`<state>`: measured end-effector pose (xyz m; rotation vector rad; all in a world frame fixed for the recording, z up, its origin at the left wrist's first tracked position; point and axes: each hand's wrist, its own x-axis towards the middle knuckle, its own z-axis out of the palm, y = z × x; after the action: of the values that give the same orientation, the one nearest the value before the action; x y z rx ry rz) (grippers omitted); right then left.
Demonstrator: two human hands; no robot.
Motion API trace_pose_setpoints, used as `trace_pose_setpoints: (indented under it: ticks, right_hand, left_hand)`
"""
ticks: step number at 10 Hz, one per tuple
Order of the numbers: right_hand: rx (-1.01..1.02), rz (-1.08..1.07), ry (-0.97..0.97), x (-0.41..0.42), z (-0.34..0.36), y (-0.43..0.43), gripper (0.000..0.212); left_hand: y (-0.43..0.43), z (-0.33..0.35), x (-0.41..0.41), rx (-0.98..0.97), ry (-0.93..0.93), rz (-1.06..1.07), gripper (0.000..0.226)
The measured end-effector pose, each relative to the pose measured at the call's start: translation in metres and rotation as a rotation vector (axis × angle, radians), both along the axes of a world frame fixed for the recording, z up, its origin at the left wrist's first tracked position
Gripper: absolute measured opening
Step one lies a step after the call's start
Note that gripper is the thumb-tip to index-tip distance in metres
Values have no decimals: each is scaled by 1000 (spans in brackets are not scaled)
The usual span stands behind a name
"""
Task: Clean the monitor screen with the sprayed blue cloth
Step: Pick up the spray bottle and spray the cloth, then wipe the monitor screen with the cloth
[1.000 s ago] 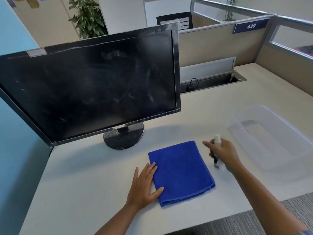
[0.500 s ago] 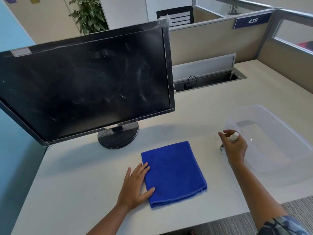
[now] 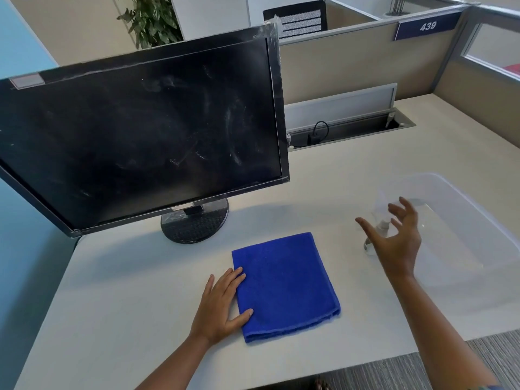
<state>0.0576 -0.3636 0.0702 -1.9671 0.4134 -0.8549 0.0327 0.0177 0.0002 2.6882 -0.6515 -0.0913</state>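
Folded blue microfibre cloth [image 3: 285, 287] lies flat on the pale surface [image 3: 135, 305], in front of and a little right of the round black monitor stand [image 3: 194, 220]. Left hand [image 3: 222, 302] rests palm down at the cloth's left edge, fingers straight and together, fingertips and thumb lying on the fabric; nothing is gripped. Right hand [image 3: 399, 246] is raised off the surface further right, fingers spread wide apart, empty. A small clear spray bottle with a white cap [image 3: 381, 228] shows between thumb and fingers; contact cannot be told. Just beyond it sits a clear plastic tub [image 3: 472, 209]. The wide black flat-screen monitor [image 3: 140, 130] tilts toward the viewer, its dark glass streaked with pale smears, mostly toward the right half. Behind: beige partition with a blue "439" sign [image 3: 427, 25].
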Motion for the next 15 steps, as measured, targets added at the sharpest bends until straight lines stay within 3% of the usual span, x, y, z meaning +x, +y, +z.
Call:
trace_pose_setpoints:
  ticks: [1,2,3,4,5,6,7,9,10,13,14,15]
  right_hand:
    - [-170,-126,-118,-4,27,7,79]
    - [-362,-123,-281,-3,43,21,61]
    - [-523,113,-365,1,44,54,39]
    - [-753,619,-73,2,16,115,33]
    - [-887,817,296,6,-10,139,43]
    - [-1058,839,584,31,-32,141,54]
    - [-1128,812,725,52,-34,133,59]
    - [-1135,818,736,67,-16,125,55]
    - [-1171,848,717,73,-2,124,39]
    - [-611,1267,907,59,32,106,22]
    - [-449,1361,1029,39,26,102,19]
    - [-389,1300,992,35,15,109,32]
  left_hand:
    - [-1,1,0,4,-4,4,74]
    - [-2,2,0,6,-6,11,74]
    - [-4,3,0,20,-7,14,74]
    - [-2,2,-2,25,-19,9,73]
    - [-2,1,-3,20,-26,-1,72]
    - [-2,-2,-3,34,-31,14,72]
    - [-2,-4,-1,53,-42,24,72]
    - [-3,-6,-2,49,-83,33,73]
    - [-5,-4,-4,49,-112,36,73]
    - [3,17,-12,-2,-274,232,63]
    - [37,60,13,-43,-417,314,55]
    - [70,101,40,-86,-489,353,55]
